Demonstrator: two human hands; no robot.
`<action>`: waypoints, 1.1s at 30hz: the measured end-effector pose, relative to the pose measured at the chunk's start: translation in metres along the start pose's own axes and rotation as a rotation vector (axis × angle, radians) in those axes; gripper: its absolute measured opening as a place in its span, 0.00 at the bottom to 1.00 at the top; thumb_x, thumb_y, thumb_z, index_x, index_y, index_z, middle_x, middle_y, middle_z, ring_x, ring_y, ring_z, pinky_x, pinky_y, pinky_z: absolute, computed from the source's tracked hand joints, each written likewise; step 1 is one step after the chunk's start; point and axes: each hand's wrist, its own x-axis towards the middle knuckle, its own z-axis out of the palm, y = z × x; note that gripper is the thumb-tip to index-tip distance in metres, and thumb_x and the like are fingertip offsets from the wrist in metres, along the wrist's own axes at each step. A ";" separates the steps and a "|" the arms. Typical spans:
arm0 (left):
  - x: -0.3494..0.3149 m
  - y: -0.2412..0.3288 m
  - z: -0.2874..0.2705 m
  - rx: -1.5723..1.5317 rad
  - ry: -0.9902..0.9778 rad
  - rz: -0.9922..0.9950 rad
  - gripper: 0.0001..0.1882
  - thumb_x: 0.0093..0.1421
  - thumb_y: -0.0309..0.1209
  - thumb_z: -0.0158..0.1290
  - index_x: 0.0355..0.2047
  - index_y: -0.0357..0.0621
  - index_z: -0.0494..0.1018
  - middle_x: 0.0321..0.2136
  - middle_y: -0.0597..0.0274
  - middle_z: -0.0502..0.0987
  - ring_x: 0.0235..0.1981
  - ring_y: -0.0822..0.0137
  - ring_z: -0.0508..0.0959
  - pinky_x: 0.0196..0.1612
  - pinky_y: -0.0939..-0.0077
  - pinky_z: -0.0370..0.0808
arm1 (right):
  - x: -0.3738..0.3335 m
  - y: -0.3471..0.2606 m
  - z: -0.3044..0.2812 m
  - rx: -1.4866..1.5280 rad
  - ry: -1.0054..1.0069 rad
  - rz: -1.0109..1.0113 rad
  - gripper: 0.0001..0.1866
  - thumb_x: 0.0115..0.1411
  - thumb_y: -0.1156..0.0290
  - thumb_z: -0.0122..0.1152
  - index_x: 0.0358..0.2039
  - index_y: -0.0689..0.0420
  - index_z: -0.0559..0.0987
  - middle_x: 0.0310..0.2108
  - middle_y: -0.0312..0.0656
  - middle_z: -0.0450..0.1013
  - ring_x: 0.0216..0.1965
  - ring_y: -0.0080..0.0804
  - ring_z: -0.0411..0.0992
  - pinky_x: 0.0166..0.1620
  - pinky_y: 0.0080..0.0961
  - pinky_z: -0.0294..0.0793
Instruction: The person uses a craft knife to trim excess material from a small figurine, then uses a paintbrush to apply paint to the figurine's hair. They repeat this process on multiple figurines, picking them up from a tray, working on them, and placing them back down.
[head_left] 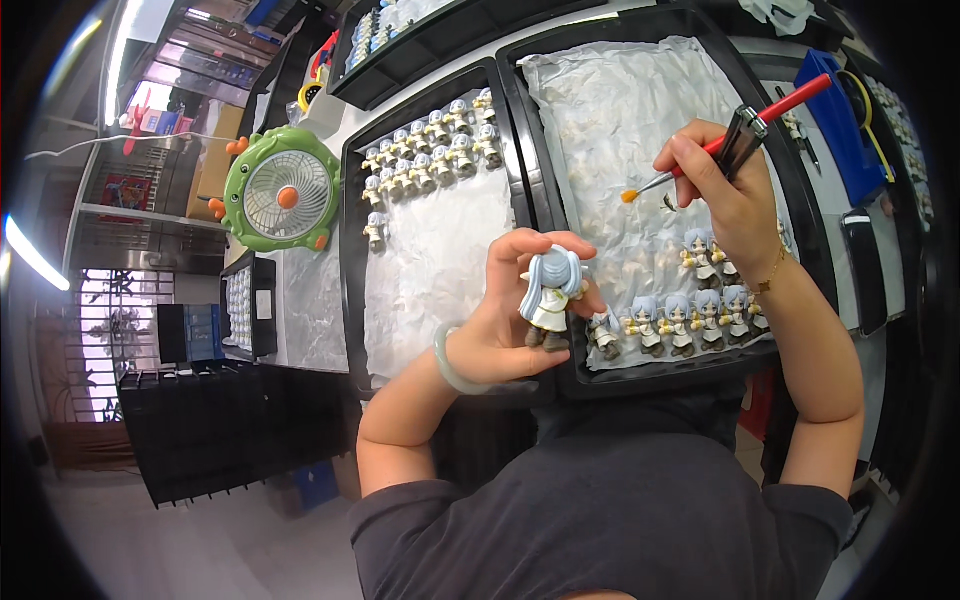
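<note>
My left hand (490,335) is closed around a small figurine (550,290) with long pale-blue hair, a white outfit and brown boots. The figurine stands upright between thumb and fingers, its back toward me. A pale bangle circles that wrist. To the right and higher, my right hand (735,195) grips a red-handled paintbrush (795,98) with an orange tip, apart from the figurine. A black and silver tool (742,142) is held in the same hand; its exact kind is unclear. Below the brush, several similar figurines (706,315) line the near end of a black tray (665,378).
Another black tray (350,280) on the left holds rows of smaller figurines (430,160) on white sheeting. A green fan (285,195) stands beyond it. On the right are a blue bin (835,130) and a dark phone-like slab (862,265). A further black tray (440,65) sits behind.
</note>
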 end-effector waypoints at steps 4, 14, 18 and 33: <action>0.001 0.000 0.000 0.018 0.015 -0.011 0.44 0.32 0.11 0.51 0.47 0.60 0.45 0.49 0.49 0.52 0.44 0.54 0.66 0.41 0.66 0.66 | -0.001 0.002 0.000 -0.033 -0.007 0.014 0.13 0.55 0.65 0.49 0.21 0.61 0.73 0.13 0.32 0.64 0.16 0.14 0.60 0.21 0.13 0.58; 0.000 -0.001 0.001 0.079 0.031 0.012 0.43 0.31 0.11 0.50 0.46 0.58 0.46 0.49 0.50 0.54 0.40 0.60 0.65 0.39 0.70 0.64 | -0.002 0.002 0.001 -0.079 -0.004 0.020 0.14 0.55 0.63 0.48 0.20 0.60 0.73 0.11 0.32 0.63 0.15 0.14 0.59 0.20 0.12 0.55; 0.001 0.001 -0.003 0.109 -0.049 0.025 0.37 0.37 0.14 0.48 0.45 0.56 0.45 0.50 0.49 0.51 0.41 0.70 0.60 0.46 0.70 0.59 | -0.002 0.001 0.001 -0.094 -0.006 0.020 0.14 0.55 0.64 0.48 0.20 0.60 0.73 0.12 0.32 0.63 0.16 0.14 0.60 0.21 0.12 0.55; 0.001 -0.005 -0.001 0.467 0.022 0.143 0.34 0.38 0.18 0.52 0.45 0.46 0.49 0.45 0.45 0.59 0.46 0.62 0.61 0.46 0.69 0.59 | -0.002 0.001 0.003 -0.112 -0.012 0.027 0.14 0.55 0.64 0.48 0.20 0.61 0.73 0.13 0.32 0.64 0.16 0.14 0.60 0.21 0.11 0.57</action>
